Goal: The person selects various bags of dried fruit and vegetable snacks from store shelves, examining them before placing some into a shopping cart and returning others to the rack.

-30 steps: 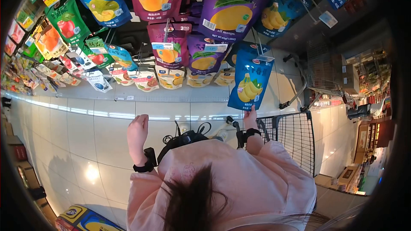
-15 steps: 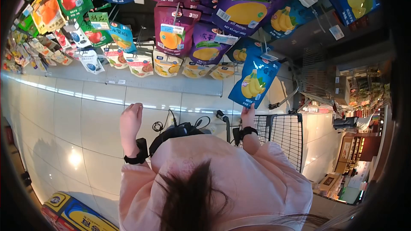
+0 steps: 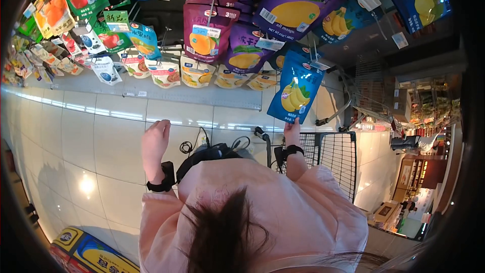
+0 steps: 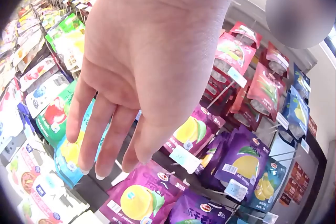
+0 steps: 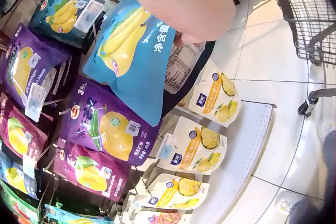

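Observation:
In the head view my right hand pinches the bottom edge of a blue dried-banana pouch. The pouch slants, its top close to a hook with a price tag. In the right wrist view the pouch shows its banana picture and a bit of printed back, while the hand covers its lower corner. My left hand is raised in the air, holding nothing. Its fingers hang relaxed in the left wrist view, in front of a purple-red peach pouch and other hanging pouches.
Purple mango pouches and peach pouches hang beside the banana pouch. White pouches line the row below, over a grey shelf base. A wire shopping cart stands at my right. A yellow-and-blue box is behind at left.
The head view has shifted, so the shelf goods sit higher in it. My right hand keeps its pinch on the banana pouch, which has tilted a little. The left hand stays raised.

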The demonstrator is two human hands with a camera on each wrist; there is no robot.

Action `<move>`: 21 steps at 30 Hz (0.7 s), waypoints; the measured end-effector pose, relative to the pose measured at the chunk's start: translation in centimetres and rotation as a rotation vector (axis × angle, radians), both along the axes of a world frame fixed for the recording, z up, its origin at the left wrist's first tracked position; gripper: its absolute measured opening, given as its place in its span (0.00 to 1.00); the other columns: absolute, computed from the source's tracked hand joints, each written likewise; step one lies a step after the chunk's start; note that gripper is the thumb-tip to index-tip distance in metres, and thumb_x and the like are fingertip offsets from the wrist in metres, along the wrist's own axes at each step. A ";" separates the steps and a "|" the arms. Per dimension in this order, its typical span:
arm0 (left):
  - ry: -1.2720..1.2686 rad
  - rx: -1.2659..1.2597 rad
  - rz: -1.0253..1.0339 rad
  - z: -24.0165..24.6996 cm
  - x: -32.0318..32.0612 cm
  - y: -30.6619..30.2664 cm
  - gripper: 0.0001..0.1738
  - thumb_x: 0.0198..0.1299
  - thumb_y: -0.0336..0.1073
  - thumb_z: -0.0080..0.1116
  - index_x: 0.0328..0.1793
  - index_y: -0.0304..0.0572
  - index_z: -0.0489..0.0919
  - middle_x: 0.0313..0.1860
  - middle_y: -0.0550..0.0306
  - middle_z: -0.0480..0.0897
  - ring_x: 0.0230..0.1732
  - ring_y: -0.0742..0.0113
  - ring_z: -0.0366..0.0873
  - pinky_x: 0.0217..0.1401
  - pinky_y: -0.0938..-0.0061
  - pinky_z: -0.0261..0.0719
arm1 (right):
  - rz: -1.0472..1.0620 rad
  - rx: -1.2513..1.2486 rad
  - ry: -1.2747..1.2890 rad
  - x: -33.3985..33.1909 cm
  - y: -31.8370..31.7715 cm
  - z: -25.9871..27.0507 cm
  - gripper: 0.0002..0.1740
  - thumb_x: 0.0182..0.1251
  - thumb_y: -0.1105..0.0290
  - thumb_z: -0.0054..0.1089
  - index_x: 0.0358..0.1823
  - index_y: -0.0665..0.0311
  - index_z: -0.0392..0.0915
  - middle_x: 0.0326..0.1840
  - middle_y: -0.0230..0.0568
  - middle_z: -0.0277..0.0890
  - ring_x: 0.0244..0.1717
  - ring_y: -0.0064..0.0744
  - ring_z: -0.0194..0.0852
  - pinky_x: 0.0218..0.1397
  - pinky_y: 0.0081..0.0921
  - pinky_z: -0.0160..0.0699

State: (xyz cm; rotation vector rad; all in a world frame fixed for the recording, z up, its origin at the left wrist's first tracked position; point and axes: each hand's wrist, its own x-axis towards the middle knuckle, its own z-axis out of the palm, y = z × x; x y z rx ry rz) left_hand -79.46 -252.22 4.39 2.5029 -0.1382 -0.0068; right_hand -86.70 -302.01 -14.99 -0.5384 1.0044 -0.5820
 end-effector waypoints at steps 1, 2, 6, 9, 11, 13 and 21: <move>0.009 -0.012 -0.013 -0.1 0.4 -0.2 0.06 0.54 0.31 0.50 0.35 0.38 0.76 0.29 0.49 0.77 0.32 0.51 0.75 0.34 0.65 0.72 | 0.002 0.010 -0.007 0.1 0.4 0.4 0.13 0.61 0.60 0.52 0.40 0.61 0.70 0.35 0.32 0.74 0.36 0.24 0.72 0.40 0.16 0.75; 0.020 -0.047 -0.046 -0.1 0.8 -0.5 0.06 0.54 0.31 0.50 0.35 0.38 0.76 0.29 0.49 0.77 0.32 0.50 0.75 0.34 0.65 0.72 | -0.002 0.023 -0.013 0.1 0.8 0.6 0.13 0.61 0.60 0.52 0.39 0.60 0.70 0.35 0.32 0.74 0.36 0.24 0.72 0.40 0.16 0.75; 0.061 -0.187 -0.291 -0.4 3.6 -4.3 0.07 0.53 0.33 0.51 0.36 0.39 0.77 0.33 0.50 0.77 0.35 0.50 0.75 0.37 0.66 0.73 | -0.070 0.067 -0.066 -0.4 0.6 -0.5 0.12 0.61 0.60 0.52 0.39 0.60 0.70 0.34 0.31 0.74 0.35 0.23 0.72 0.39 0.16 0.74; 0.070 -0.194 -0.599 0.8 7.0 -9.8 0.10 0.52 0.34 0.52 0.40 0.40 0.76 0.37 0.50 0.77 0.38 0.50 0.74 0.40 0.66 0.72 | -0.004 0.097 -0.012 -1.2 0.1 0.2 0.12 0.61 0.61 0.53 0.38 0.60 0.70 0.34 0.31 0.74 0.34 0.22 0.72 0.37 0.16 0.74; 0.023 -0.168 -0.747 2.4 8.8 -15.0 0.15 0.52 0.34 0.52 0.47 0.40 0.72 0.43 0.50 0.75 0.43 0.50 0.72 0.44 0.66 0.71 | -0.015 0.092 -0.002 -1.2 -0.1 0.8 0.11 0.62 0.60 0.51 0.37 0.59 0.71 0.31 0.28 0.73 0.32 0.19 0.71 0.34 0.14 0.73; -0.027 -0.269 -0.804 2.0 10.6 -21.0 0.21 0.53 0.36 0.53 0.53 0.39 0.68 0.49 0.48 0.72 0.49 0.54 0.70 0.49 0.68 0.70 | 0.020 0.090 -0.014 -1.0 -0.8 1.0 0.10 0.62 0.59 0.51 0.37 0.57 0.71 0.30 0.26 0.73 0.30 0.17 0.71 0.31 0.12 0.70; 0.948 -1.202 -0.277 -7.7 17.2 -41.8 0.24 0.54 0.37 0.58 0.54 0.34 0.68 0.48 0.54 0.74 0.49 0.70 0.71 0.50 0.77 0.68 | 0.391 0.177 -0.118 -3.1 -4.6 -6.2 0.10 0.62 0.60 0.51 0.38 0.58 0.71 0.33 0.29 0.73 0.35 0.20 0.71 0.39 0.18 0.71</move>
